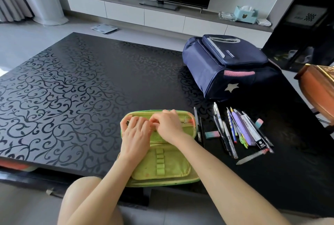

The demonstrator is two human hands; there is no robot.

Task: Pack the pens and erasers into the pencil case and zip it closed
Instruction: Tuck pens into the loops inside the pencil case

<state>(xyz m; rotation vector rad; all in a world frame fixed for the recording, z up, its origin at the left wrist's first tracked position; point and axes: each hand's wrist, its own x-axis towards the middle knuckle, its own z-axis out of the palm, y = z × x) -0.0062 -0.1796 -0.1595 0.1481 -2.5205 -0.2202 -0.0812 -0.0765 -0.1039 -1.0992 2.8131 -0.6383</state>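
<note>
A green pencil case (162,170) lies opened flat at the near edge of the black table, its elastic loops showing on the near half. My left hand (134,132) rests on the far half's left side, fingers curled on the mesh pocket. My right hand (167,125) pinches something small at the inner pocket's zipper; what it grips is hidden. Right of the case lie several pens and pencils (240,130) in a loose pile. Two pink-and-teal erasers lie there, one eraser (211,134) beside the case, the other eraser (259,122) farther right.
A navy backpack (226,69) stands behind the pens at the back right. The black patterned table (72,89) spreads wide to the left. A wooden chair (318,83) sits off the right edge. My knee shows below the table's near edge.
</note>
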